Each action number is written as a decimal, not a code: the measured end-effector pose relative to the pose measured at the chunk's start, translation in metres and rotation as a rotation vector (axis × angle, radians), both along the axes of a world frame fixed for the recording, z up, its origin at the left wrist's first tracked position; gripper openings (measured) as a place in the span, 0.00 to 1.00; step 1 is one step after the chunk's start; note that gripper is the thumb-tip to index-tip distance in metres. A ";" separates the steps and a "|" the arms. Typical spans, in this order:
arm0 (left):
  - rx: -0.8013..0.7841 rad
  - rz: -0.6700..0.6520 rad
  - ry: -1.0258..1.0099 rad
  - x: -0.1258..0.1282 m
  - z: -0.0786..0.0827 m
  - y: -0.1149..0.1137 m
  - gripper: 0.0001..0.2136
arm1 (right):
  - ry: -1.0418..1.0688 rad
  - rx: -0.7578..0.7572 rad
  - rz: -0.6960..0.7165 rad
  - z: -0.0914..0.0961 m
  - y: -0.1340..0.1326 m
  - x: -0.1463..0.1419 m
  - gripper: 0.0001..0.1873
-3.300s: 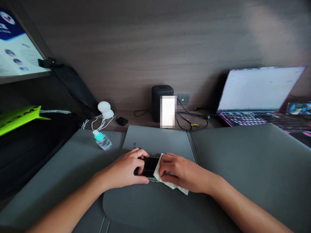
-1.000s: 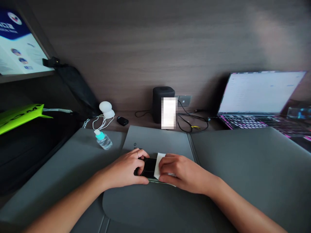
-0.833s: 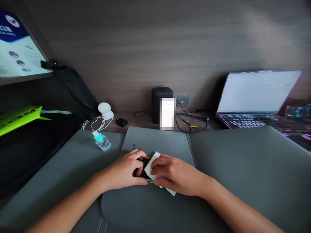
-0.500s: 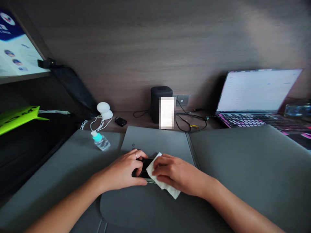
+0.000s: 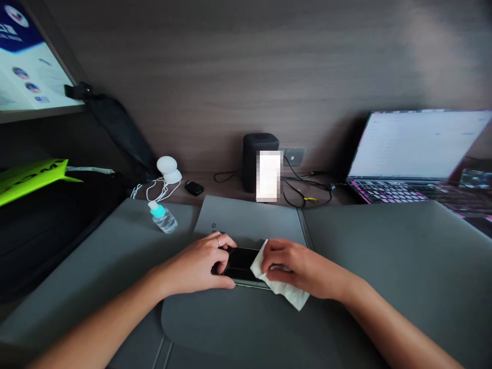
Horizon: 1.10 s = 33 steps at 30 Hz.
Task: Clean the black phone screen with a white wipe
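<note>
A dark-screened smartphone (image 5: 241, 259) lies flat on the grey desk mat (image 5: 215, 323), with its long side toward me. My left hand (image 5: 202, 261) grips the phone's left end, fingers on the far edge and thumb along the near edge; a ring is on one finger. In my right hand (image 5: 288, 266) is a white tissue (image 5: 294, 294), pinched and pressed against the right part of the screen. The phone's right end is hidden under the tissue and fingers.
A small spray bottle (image 5: 165, 220) with a turquoise collar stands to the left. Behind are a white round device (image 5: 167, 166), a black key fob (image 5: 194, 188), a black speaker (image 5: 251, 164) and loose cables (image 5: 307, 189). An open laptop (image 5: 417, 148) sits at the right.
My right hand has slid the tissue rightward along the phone, baring more of the dark screen. My left hand keeps its grip at the left end. The view has shifted slightly.
</note>
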<state>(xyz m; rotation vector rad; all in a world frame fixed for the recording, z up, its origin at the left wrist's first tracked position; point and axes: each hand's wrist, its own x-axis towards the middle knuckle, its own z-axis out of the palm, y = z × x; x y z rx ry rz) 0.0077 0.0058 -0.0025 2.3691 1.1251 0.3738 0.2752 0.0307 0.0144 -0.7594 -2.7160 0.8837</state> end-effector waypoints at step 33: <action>-0.005 0.009 0.022 0.001 0.002 -0.001 0.15 | -0.061 -0.154 -0.013 0.013 0.003 0.011 0.07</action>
